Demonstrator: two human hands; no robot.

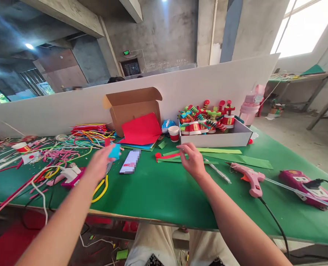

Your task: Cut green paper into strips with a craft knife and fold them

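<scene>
My left hand [101, 162] is closed on a small piece of blue paper [114, 152] above the left part of the green table; a bit of red shows above its fingers. Just right of that hand lies a phone [130, 162] with its screen lit. My right hand [191, 159] is over the green paper strips [171, 160] and a red strip [173, 156], its fingers curved and apart, with nothing seen in them. A rolled red end [158, 156] sits at the strip's left. Thin white sticks [218, 171] lie right of my right hand.
A pink glue gun [251, 179] and a magenta power box [305, 188] stand right. Behind are a white box [216, 140] of spring figures, a paper cup [174, 133] and a cardboard box [136, 99] with red paper. Pipe cleaners [89, 135], cables and yellow loops lie left.
</scene>
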